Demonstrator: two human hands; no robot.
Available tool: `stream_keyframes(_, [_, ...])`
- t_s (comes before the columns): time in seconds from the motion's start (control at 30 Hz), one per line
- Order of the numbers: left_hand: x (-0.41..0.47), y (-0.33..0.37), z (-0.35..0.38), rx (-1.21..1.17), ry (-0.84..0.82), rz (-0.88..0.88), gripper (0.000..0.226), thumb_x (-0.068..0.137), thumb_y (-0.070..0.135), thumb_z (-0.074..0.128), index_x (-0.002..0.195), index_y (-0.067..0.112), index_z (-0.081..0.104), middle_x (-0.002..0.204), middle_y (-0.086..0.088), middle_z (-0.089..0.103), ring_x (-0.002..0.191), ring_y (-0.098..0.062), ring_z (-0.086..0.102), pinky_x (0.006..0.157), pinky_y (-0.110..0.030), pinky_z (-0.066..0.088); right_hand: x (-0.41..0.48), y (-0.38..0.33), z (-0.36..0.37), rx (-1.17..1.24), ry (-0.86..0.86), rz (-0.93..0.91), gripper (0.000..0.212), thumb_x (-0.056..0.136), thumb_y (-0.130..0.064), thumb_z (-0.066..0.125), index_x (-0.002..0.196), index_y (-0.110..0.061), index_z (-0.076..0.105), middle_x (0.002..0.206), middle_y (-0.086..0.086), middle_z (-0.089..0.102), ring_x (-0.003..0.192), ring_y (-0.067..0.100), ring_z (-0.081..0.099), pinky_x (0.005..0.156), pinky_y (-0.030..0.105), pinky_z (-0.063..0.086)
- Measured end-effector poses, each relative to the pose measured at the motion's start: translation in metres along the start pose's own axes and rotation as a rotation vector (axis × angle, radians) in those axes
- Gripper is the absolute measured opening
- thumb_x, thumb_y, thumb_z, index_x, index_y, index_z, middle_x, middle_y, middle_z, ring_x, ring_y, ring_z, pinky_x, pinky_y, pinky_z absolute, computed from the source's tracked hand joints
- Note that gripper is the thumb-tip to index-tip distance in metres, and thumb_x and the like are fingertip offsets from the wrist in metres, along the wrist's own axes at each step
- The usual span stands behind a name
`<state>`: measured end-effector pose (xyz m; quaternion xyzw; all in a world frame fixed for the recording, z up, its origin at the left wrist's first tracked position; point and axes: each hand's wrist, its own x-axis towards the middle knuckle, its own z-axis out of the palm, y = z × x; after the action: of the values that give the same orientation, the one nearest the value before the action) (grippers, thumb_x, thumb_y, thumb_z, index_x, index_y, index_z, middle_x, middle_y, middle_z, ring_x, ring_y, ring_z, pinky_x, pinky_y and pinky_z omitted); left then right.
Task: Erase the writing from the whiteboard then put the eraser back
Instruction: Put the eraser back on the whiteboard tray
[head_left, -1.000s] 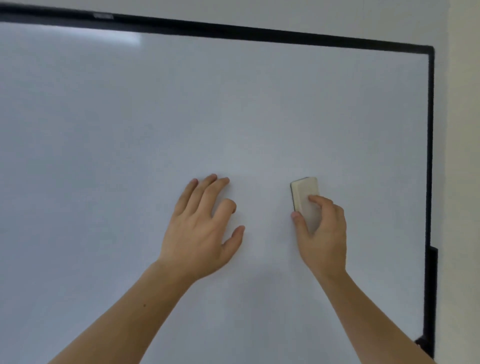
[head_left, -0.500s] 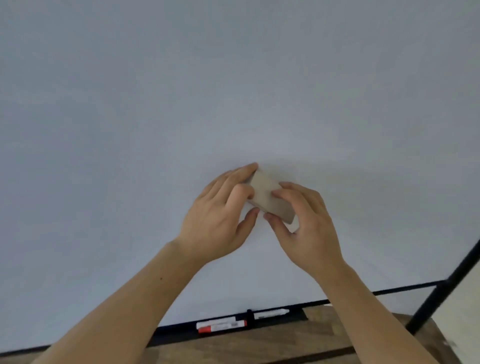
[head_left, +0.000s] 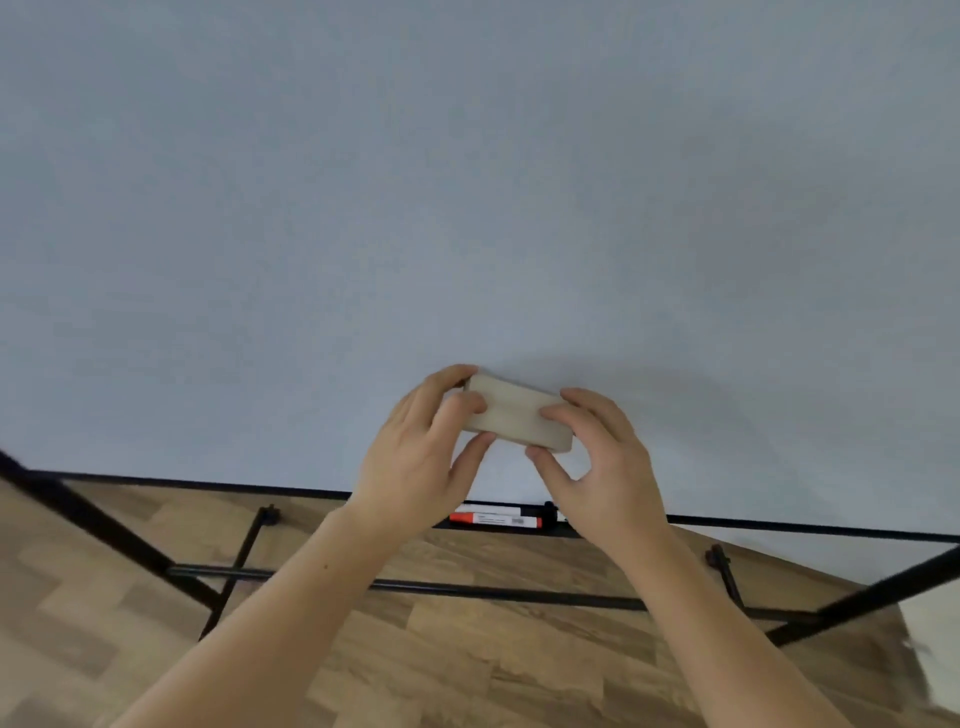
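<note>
The whiteboard (head_left: 467, 208) fills the upper view and I see no writing on it. A beige block eraser (head_left: 514, 415) lies lengthwise just in front of the board's lower part. My left hand (head_left: 421, 462) grips its left end with fingers on top and thumb beneath. My right hand (head_left: 597, 467) pinches its right end the same way. Both hands hold it a little above the board's bottom frame.
A black marker tray (head_left: 498, 530) on the board's bottom edge holds a red marker (head_left: 493, 519) and a second marker partly hidden behind my right hand. The black stand's bars (head_left: 467, 590) and legs cross over a wooden floor (head_left: 441, 675) below.
My view dropped from the board's upper right to its bottom edge. The eraser went from my right hand alone into both hands and turned level, moving lower toward the tray.
</note>
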<state>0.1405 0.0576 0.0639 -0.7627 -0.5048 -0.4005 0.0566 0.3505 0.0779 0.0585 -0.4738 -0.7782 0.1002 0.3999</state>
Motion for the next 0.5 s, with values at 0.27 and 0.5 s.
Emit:
stream_keyframes(0.27, [-0.082,-0.048,0.022,-0.026,-0.11,-0.287,0.025,0.091,0.02,0.07,0.11,0.007,0.061,0.139,-0.008,0.054,0.077,-0.022,0.065,0.057,-0.023,0.047,-0.033,0.011,0.086,0.006,-0.266,0.059,0.031,0.084,-0.025,0.077,0.113,-0.02,0.068,0.132,0.001,0.059,0.123,0.022,0.053,0.097,0.028,0.046])
stream_keyframes(0.5, [-0.134,-0.088,0.036,-0.036,-0.186,-0.605,0.024,0.094,0.024,0.066,0.115,0.011,0.063,0.137,-0.002,0.05,0.076,-0.022,0.067,0.061,-0.042,0.059,-0.043,0.003,0.154,-0.008,-0.459,0.138,0.028,0.089,-0.021,0.071,0.117,-0.015,0.068,0.137,0.004,0.055,0.132,0.022,0.045,0.099,0.015,0.038])
